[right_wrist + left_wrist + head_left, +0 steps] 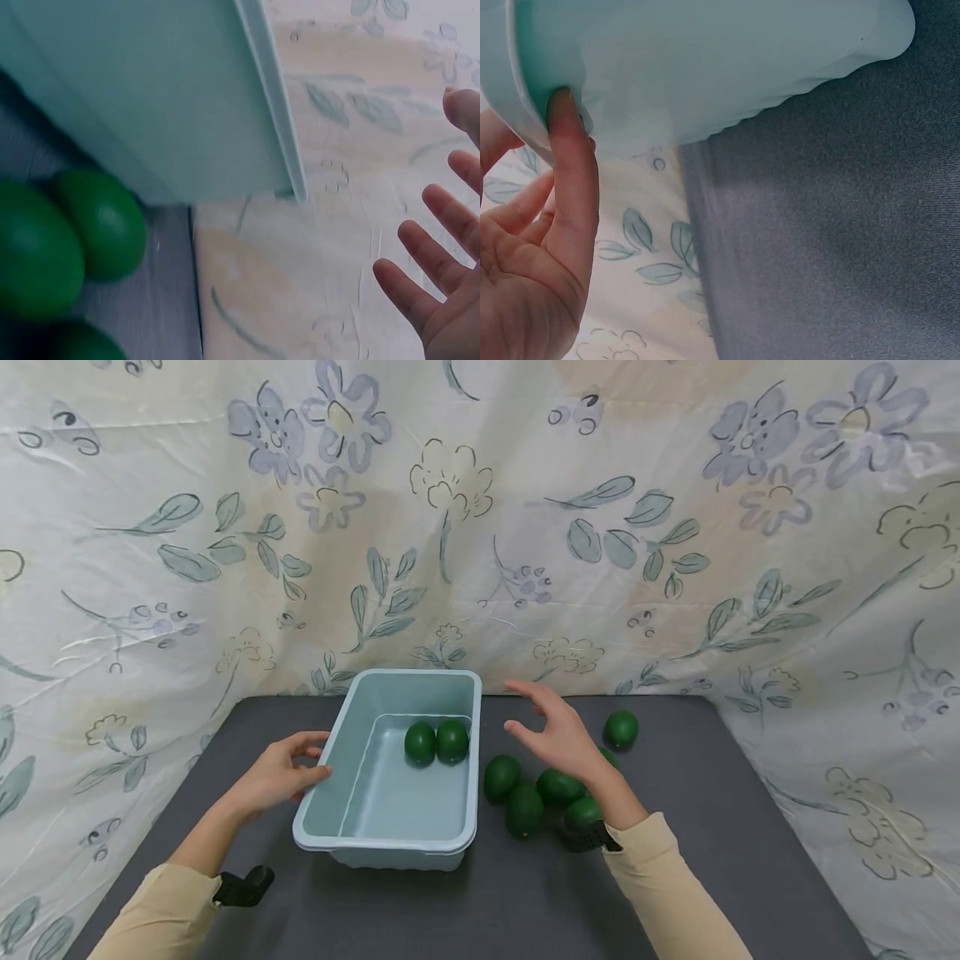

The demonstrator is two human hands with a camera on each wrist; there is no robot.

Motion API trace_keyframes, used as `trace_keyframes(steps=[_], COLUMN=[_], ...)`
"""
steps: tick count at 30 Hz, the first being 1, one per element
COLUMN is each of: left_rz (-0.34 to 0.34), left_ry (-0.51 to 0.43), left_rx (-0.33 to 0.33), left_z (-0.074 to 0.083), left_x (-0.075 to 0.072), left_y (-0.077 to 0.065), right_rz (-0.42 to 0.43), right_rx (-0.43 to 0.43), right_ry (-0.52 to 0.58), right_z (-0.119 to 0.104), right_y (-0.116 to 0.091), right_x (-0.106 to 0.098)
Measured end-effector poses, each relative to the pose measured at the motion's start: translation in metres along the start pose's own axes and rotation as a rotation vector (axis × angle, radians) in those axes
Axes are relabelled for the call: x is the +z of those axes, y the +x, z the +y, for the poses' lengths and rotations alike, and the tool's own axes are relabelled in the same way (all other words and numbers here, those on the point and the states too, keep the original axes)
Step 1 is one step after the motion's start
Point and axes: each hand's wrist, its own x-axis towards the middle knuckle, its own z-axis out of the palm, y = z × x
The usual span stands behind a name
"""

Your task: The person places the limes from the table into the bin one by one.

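Printed with blue-grey flowers and leaves, pale floral cloth [450, 410] hangs behind the tub and along both sides of it. Dark grey table [750, 860] spreads under the tub and out to its left, right and near side. The tub [408, 806] itself is pale blue-green, rectangular and open-topped, with its far end near the table's far edge. To the tub's near left comes a cream left sleeve [161, 914]; to its near right, a matching right sleeve [671, 889]. On the tub's left rim, the left hand [281, 770] has hold of the edge with bent fingers and thumb. Beyond the tub's right rim, the right hand [558, 732] is in the air, well open, fingers spread and holding nothing. A black wrist device [243, 888] sits at the left cuff, to the tub's near left; another is at the right cuff, right of the tub. Two green fruits [420, 743] lie side by side inside the tub, toward its far right corner. Five more are grouped right of the tub, one partly hidden by the right arm. A lone fruit [621, 729] lies farther right of the tub, apart from the group.
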Motion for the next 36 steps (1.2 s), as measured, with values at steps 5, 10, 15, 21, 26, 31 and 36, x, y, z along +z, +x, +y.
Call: trace_keyframes(steps=[5, 10, 15, 21, 26, 31, 36], left_rz=[-0.002, -0.005, -0.005, -0.011, -0.011, -0.012, -0.012], left_ry=[-0.009, -0.012, -0.009, -0.012, -0.01, -0.015, -0.013], left_rx=[0.005, 0.006, 0.003, 0.003, 0.003, 0.003, 0.002], left_z=[0.0, 0.001, 0.001, 0.002, 0.003, 0.003, 0.003], left_x=[0.0, 0.0, 0.0, 0.0, 0.0, -0.001, 0.0], left_y=[0.0, 0.0, 0.0, 0.0, 0.0, 0.0, 0.0], right_rz=[0.015, 0.02, 0.023, 0.035, 0.016, -0.006, -0.031], right_rx=[0.039, 0.076, 0.137, 0.205, 0.249, 0.301, 0.317], right_ry=[-0.018, 0.0, -0.005, -0.031, -0.055, -0.088, -0.102], right_z=[0.019, 0.037, 0.053, 0.073, 0.089, 0.101, 0.113], right_y=[-0.011, -0.024, -0.036, -0.048, -0.056, -0.062, -0.07], right_x=[-0.012, -0.022, -0.028, -0.031, -0.033, -0.032, -0.03])
